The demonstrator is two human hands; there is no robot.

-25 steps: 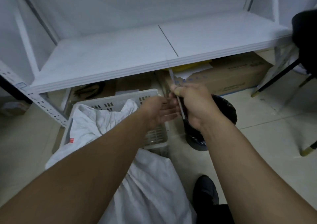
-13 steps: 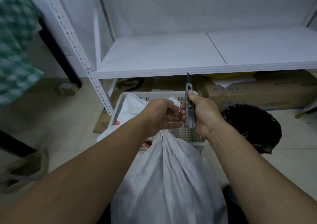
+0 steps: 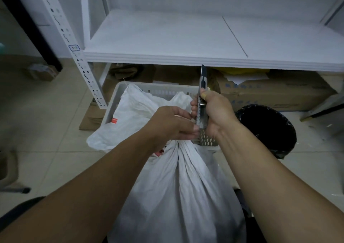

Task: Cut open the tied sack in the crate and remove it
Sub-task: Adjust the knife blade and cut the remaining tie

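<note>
Sack [image 3: 178, 190]: tied neck now under both your hands, at the crate's [image 3: 116, 101] 6 o'clock rim. Right hand [image 3: 216, 116] clamps knife [image 3: 202, 95], blade toward 12. Left hand [image 3: 171, 125] curled, hold unclear. Cut looks imminent.

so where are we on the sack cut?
Done: the right hand grips the utility knife, blade extended and pointing up. In hand: the left hand holds the sack at its gathered neck, right beside the knife. Left: no cut shows and the neck is bunched tight, so cutting and lifting it clear of the crate remain.
</note>
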